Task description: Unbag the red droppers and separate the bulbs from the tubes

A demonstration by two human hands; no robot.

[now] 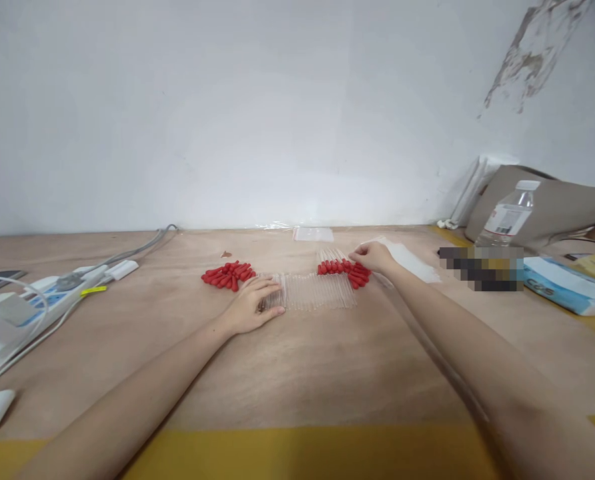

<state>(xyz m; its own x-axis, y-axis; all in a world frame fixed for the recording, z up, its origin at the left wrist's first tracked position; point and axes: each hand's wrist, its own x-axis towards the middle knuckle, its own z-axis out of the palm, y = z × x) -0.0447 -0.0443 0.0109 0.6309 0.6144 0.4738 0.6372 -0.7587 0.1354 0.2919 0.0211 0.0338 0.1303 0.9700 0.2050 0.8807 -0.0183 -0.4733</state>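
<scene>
A row of thin clear tubes [317,292] lies side by side on the table in front of me. My left hand [252,303] rests over the left end of this row, thumb and fingers apart. Just beyond that hand is a loose heap of red rubber bulbs [227,275]. More red bulbs [360,275] lie at the right end of the row, some lined up on the ends of clear tubes [331,255] pointing away from me. My right hand [372,257] is beside these bulbs with thumb and fingertips pinched together; what they hold is too small to make out.
A white sheet [410,260] lies right of my right hand. Farther right are a plastic bottle [510,213], a blue tissue pack [567,283] and a grey bag [557,200]. A white power strip [42,300] with cables is at left. A small clear bag [313,234] lies near the wall.
</scene>
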